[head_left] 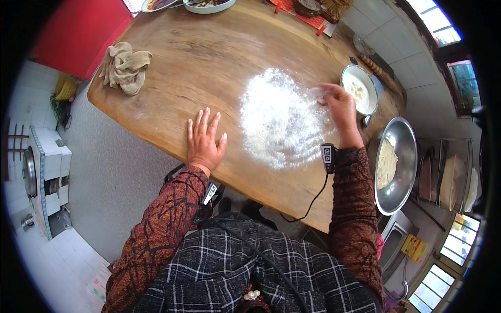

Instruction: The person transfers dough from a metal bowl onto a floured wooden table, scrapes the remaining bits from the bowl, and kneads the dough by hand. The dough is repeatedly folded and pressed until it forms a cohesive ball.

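My left hand lies flat with its fingers spread near the front edge of the wooden table, and there is nothing in it. A wide patch of white flour covers the middle of the tabletop. Over its right side, my right hand is raised with fingers drawn together. Those fingertips are slightly blurred, and what they hold is hidden. Just beyond that hand stands a bowl with a dark rim, holding more flour.
A steel basin with pale dough sits at the right edge. A crumpled cloth lies at the far left corner. A wooden rolling pin rests by the wall. A dish of food stands at the far edge. A black cable hangs by my right sleeve.
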Motion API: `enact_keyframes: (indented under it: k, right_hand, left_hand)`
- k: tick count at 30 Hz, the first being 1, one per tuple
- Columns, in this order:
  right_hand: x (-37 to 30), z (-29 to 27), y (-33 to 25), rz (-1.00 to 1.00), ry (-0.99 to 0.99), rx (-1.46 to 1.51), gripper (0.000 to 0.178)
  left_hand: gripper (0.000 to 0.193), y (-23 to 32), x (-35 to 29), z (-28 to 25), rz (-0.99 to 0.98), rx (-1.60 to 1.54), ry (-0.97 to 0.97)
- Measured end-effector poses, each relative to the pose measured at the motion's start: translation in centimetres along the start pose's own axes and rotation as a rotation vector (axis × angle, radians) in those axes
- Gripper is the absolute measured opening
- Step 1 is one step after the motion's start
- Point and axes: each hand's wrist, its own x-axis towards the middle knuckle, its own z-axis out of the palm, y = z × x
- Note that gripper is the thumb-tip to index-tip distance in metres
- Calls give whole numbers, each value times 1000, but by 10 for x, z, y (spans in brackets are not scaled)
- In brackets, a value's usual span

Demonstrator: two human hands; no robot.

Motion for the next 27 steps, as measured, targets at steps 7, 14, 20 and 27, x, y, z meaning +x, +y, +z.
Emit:
enact_keyframes:
  k: [7,14,20,27]
  right_hand:
    - [-54,10,2,111,66,-16,27]
    - [-90,79,-23,89,-227,231,37]
    - [-109,69,-37,2,134,101,21]
    - [-136,47,-16,-120,333,-39,21]
  left_hand:
    - [69,1,0,-1,15,12,19]
    - [66,2,0,-3,9,3,3]
    - [63,-1,0,2,25,-3,39]
    - [63,-4,0,7,50,-9,75]
